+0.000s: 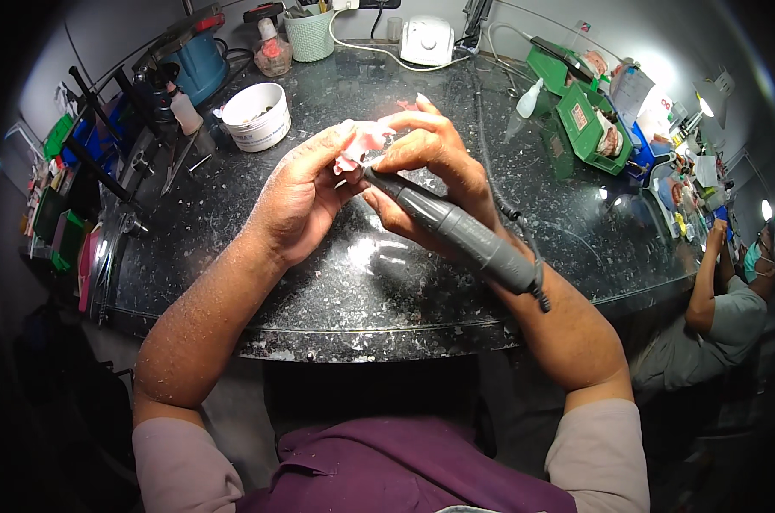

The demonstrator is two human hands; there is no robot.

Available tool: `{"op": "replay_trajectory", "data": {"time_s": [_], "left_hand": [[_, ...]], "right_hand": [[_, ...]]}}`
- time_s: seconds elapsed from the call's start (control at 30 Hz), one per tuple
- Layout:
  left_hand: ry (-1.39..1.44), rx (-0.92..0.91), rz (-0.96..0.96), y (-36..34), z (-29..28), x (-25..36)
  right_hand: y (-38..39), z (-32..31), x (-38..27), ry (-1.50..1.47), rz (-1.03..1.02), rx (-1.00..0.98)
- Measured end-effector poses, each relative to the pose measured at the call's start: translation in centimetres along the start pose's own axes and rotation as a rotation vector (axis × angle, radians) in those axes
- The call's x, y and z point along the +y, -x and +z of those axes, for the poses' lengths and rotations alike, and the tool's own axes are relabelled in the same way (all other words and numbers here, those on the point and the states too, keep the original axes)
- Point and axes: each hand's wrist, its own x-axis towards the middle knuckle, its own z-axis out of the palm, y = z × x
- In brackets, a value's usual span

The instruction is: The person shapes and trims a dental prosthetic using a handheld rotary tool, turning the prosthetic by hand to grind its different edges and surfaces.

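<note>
Your left hand (298,205) is partly curled, palm turned inward, with its thumb and fingertips pinching a small pink piece (367,139). Your right hand (447,162) is closed around a dark, thick-barrelled handpiece (460,229), held much like a pen, its narrow end pointing to the far left, right at the piece (whether the tip actually touches it, you cannot tell from here). Both hands meet above the middle of the speckled black counter (345,303), and the pink piece sits up between them, clear of the surface. It looks thin and irregular, with a wavy, uneven edge, and your fingers hide part of it. Pale dust clings to your left forearm (212,295). Just beyond your left hand stands a white tub (257,128).
</note>
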Motion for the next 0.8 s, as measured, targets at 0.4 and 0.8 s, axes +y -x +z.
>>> {"op": "replay_trajectory", "data": {"time_s": [0.4,0.8], "left_hand": [[-0.481,0.025,0.343,-0.8,-1.8,0.8],[-0.790,0.175,0.490,-0.8,-0.8,0.1]], "right_hand": [[-1.0,-1.7,-0.4,-0.297,0.580,0.334],[1.6,-7.3,8.4,-0.220,0.683,0.198]]}}
